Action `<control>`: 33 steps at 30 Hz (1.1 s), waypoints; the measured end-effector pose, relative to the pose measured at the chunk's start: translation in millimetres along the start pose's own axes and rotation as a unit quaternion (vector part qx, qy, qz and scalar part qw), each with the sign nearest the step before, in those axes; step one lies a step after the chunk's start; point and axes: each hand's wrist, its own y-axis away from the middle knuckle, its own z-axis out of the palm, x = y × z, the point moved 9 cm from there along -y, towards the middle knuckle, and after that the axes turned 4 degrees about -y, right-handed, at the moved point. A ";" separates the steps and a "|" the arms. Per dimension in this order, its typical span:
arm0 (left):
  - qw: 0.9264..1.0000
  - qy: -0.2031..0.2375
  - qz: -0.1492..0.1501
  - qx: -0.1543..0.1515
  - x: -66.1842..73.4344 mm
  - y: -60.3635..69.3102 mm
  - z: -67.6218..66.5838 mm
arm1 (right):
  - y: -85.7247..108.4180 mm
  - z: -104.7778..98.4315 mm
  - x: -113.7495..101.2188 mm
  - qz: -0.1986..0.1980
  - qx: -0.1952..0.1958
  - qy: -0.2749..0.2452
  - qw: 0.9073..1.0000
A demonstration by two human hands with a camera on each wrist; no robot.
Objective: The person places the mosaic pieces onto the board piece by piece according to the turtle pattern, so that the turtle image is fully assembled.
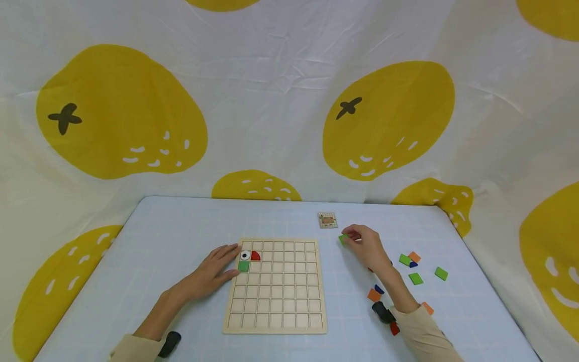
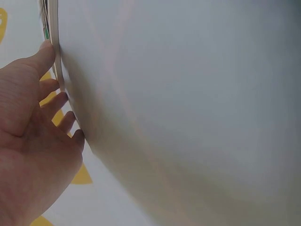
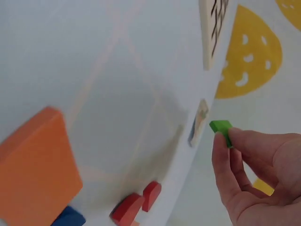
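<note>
Over the counter [image 1: 181,226], the right hand [image 1: 365,249] pinches a green tile [image 1: 343,240] right of frame centre; the left hand [image 1: 209,272], fingers [image 1: 223,253] extended, touches the grid board [image 1: 276,292].

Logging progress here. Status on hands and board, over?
Left hand touching left edge of square pale-wood grid board. Right hand pinching flat light-green tile, off the board. Small square printed card nearby, not between tile and board.

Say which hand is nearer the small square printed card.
Right. The right hand, pinching a flat green tile, is just right of the card; the left hand is farther left, at the left edge of the wooden grid board.
</note>
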 end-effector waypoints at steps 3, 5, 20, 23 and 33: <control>1.000 -0.002 0.001 0.000 0.6 0.0 -0.9 | -3.3 7.2 -6.9 -0.001 -0.003 -0.011 1.000; 1.000 -0.001 0.001 0.000 1.2 0.1 -1.4 | -5.2 12.4 -11.9 -0.006 -0.006 -0.019 1.000; 1.000 -0.002 0.013 0.004 -0.2 -1.9 -0.7 | -12.3 55.5 -41.9 -0.009 -0.036 -0.068 0.997; 1.000 0.000 0.010 0.002 -0.6 -2.4 -1.0 | -13.1 64.6 -48.3 -0.013 -0.042 -0.075 0.996; 1.000 0.015 0.007 -0.005 -7.8 -4.5 1.6 | -10.7 95.3 -72.0 -0.025 -0.076 -0.098 0.992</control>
